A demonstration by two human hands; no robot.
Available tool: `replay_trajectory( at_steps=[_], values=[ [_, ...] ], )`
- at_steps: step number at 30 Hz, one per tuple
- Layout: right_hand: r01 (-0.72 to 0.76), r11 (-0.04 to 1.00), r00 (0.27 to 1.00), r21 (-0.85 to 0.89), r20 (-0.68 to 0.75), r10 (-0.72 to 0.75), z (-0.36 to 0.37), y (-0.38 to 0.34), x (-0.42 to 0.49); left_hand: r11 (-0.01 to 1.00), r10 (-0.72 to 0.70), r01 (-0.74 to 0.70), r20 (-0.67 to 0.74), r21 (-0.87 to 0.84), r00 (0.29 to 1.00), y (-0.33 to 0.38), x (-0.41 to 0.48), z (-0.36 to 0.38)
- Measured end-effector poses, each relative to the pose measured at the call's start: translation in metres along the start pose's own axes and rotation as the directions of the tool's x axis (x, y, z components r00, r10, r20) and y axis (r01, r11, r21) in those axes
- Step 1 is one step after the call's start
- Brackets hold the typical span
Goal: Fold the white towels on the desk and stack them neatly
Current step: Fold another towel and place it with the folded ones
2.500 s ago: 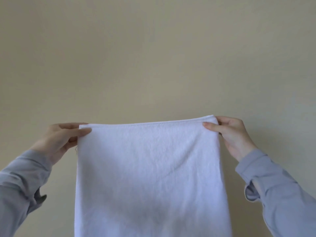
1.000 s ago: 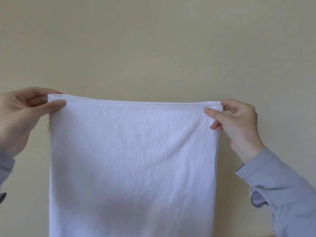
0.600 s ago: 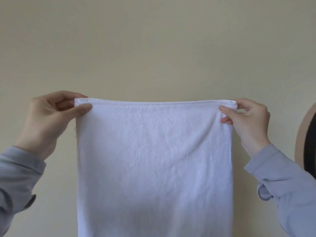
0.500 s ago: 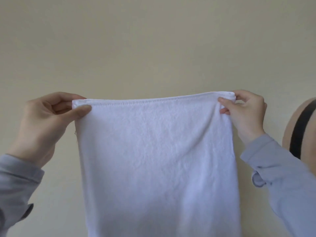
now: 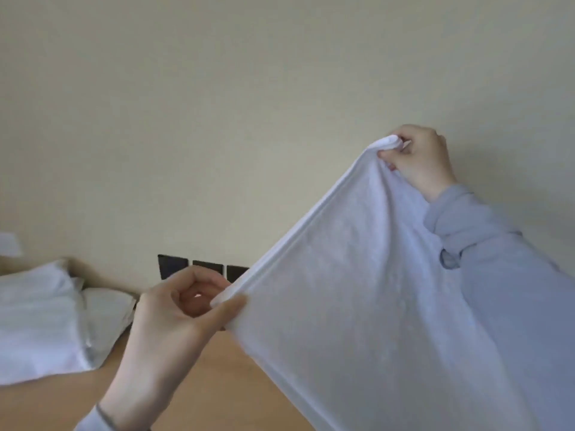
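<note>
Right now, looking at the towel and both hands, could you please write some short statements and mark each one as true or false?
1. The right hand holds its corner of the towel higher than the left hand holds its corner. True.
2. The towel lies spread flat on the desk. False: it is held up in the air above the desk.
3. More white towels lie in a pile at the left. True.
4. The left hand is empty. False: its thumb and fingers pinch a corner of the towel.
</note>
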State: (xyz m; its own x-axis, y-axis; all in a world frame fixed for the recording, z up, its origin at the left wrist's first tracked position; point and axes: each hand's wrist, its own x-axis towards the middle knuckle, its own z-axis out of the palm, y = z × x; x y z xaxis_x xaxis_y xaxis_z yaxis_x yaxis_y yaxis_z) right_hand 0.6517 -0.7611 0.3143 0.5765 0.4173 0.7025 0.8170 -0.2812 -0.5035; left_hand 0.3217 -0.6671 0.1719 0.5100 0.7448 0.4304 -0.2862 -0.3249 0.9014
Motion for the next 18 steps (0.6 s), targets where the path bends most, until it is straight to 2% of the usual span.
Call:
replay_trajectory(
  at_steps=[2,5,7,9,13,18],
  values=[
    [-0.068,0.997,0.989,0.024,0.134,0.065,0.078,0.018,-0.041,0.986,-0.147,0.151,-0.051,0.075,0.988,-0.048,-0.02,-0.029],
    [-0.166,0.986,0.934,0.03,0.326,0.148,0.187,0.035,-0.109,0.909,-0.343,0.369,-0.157,0.195,0.926,-0.118,-0.048,-0.081],
    [-0.255,0.966,0.87,0.033,0.443,0.215,0.25,0.036,-0.154,0.822,-0.461,0.511,-0.233,0.253,0.856,-0.158,-0.069,-0.114],
    [-0.298,0.953,0.807,0.045,0.546,0.226,0.306,0.028,-0.189,0.735,-0.562,0.635,-0.311,0.238,0.767,-0.191,-0.087,-0.149],
    [-0.244,0.967,0.738,0.074,0.661,0.135,0.405,-0.011,-0.231,0.589,-0.651,0.784,-0.462,0.194,0.603,-0.242,-0.103,-0.224],
    [-0.172,0.985,0.614,-0.021,0.78,0.124,0.504,-0.047,-0.274,0.429,-0.743,0.88,-0.476,0.203,0.471,-0.287,-0.115,-0.293]
  ],
)
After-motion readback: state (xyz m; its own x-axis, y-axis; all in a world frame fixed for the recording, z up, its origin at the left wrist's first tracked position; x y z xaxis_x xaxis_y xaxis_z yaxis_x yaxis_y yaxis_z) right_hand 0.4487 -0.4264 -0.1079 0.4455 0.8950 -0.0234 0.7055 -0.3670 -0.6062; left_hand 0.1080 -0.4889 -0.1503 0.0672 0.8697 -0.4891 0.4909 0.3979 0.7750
